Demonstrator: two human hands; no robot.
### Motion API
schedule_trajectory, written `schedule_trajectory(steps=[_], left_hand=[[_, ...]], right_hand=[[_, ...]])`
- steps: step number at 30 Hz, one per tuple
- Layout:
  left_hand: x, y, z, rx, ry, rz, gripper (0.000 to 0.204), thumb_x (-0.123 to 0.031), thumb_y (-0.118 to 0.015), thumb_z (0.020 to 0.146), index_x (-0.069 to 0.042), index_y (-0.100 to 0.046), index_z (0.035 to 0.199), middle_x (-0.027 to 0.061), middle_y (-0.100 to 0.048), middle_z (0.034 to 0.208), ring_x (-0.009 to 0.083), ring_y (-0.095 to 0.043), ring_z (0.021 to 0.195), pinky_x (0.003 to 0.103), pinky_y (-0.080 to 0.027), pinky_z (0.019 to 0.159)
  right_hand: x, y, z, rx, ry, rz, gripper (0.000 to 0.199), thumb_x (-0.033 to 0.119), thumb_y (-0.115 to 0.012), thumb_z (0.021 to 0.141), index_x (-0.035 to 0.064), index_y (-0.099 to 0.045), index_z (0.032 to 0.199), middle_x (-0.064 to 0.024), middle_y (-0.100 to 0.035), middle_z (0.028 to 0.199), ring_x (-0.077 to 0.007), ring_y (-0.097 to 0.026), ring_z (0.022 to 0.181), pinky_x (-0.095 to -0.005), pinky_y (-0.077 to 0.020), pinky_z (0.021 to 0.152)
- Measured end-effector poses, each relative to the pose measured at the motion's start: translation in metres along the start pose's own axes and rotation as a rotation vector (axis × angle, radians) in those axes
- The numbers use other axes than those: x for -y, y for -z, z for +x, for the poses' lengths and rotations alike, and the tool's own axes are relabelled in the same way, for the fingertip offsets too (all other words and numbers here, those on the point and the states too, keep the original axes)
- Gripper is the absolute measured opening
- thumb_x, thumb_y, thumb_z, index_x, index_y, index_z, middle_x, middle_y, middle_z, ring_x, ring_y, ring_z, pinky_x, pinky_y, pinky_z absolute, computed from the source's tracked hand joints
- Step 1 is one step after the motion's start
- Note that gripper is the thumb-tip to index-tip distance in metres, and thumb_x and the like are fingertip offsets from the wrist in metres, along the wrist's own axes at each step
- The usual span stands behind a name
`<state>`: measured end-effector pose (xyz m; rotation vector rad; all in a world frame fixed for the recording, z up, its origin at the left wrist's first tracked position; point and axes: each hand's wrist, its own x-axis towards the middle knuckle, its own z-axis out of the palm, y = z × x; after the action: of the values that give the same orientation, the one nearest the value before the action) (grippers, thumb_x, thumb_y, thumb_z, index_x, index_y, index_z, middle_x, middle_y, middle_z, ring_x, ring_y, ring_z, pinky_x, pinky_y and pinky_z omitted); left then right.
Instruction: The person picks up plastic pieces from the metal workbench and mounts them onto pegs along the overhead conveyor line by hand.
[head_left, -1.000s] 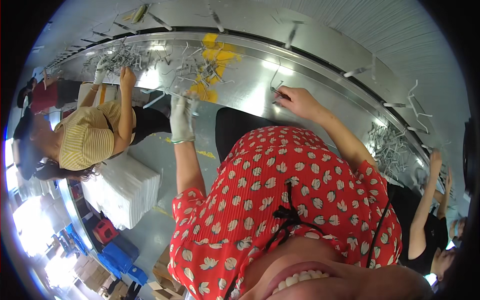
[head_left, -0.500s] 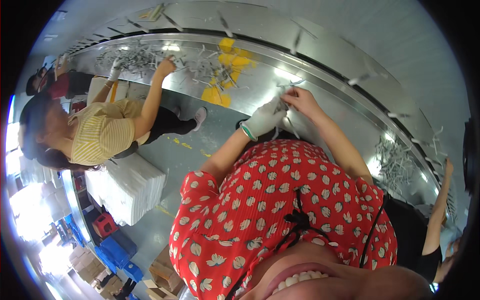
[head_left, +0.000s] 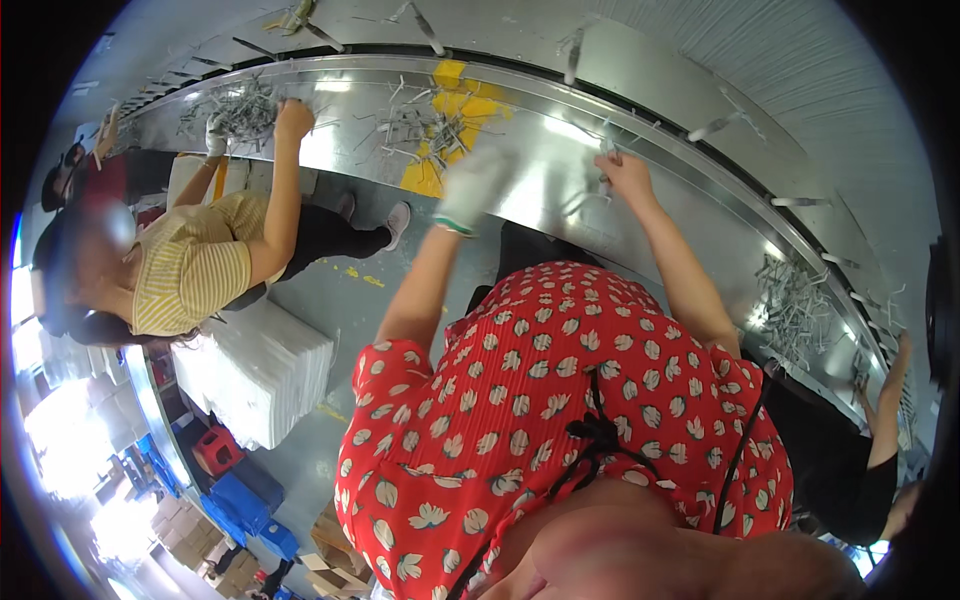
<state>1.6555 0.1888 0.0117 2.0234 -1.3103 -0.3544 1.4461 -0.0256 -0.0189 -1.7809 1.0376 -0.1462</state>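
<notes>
My left hand (head_left: 470,190), in a white glove with a green-edged cuff, is over the near edge of the metal worktop (head_left: 530,175). Motion smears its fingers, so whether it holds anything is unclear. Just left of it lies a loose pile of thin grey strips (head_left: 425,125), partly on yellow floor-style marking on the metal. My bare right hand (head_left: 628,178) is above the worktop at the right, its fingers pinched on a thin grey strip (head_left: 606,140) near the raised rail.
Beyond the rail runs a line of pale pegs (head_left: 572,58), some carrying strips. More strips are heaped at the right (head_left: 795,310) and far left (head_left: 245,108). A person in a striped top (head_left: 215,250) works at left; a person in black (head_left: 830,460) at right. White stacked sheets (head_left: 265,375) stand behind.
My hands were together over the worktop; now they are apart. The left has swung left toward the pile, the right has moved up and right toward the rail. The pegs have shifted left.
</notes>
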Motion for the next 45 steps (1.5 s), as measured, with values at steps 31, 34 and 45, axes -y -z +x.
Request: schedule_trajectory(steps=[31, 34, 45], left_hand=[[0.14, 0.082, 0.082, 0.497, 0.325, 0.905, 0.029, -0.031, -0.059, 0.083, -0.016, -0.071, 0.104, 0.0124, -0.069, 0.106, 0.0321, -0.066, 0.1, 0.042, -0.053, 0.085], [0.136, 0.081, 0.085, 0.418, 0.323, 0.852, 0.031, -0.033, -0.061, 0.081, -0.017, -0.069, 0.107, 0.0128, -0.069, 0.108, 0.0323, -0.065, 0.101, 0.042, -0.052, 0.086], [0.093, 0.087, 0.092, 0.083, 0.395, 0.376, 0.038, -0.043, -0.059, 0.083, -0.017, -0.067, 0.109, 0.012, -0.068, 0.109, 0.033, -0.063, 0.103, 0.041, -0.048, 0.09]], right_hand=[[0.195, 0.079, -0.047, 0.18, 0.716, -0.235, 0.025, 0.029, -0.053, 0.094, 0.0064, -0.059, 0.102, -0.0127, -0.065, 0.08, -0.0276, -0.063, 0.069, -0.037, -0.0481, 0.066], [0.238, 0.074, -0.006, 0.119, 0.842, -0.195, 0.026, 0.03, -0.053, 0.094, 0.0055, -0.059, 0.1, -0.0128, -0.067, 0.082, -0.032, -0.064, 0.075, -0.0399, -0.0482, 0.068], [0.221, 0.094, 0.101, -0.13, 0.744, -0.61, 0.021, 0.025, -0.055, 0.09, 0.0078, -0.062, 0.099, -0.0126, -0.068, 0.092, -0.0349, -0.064, 0.087, -0.047, -0.0488, 0.073]])
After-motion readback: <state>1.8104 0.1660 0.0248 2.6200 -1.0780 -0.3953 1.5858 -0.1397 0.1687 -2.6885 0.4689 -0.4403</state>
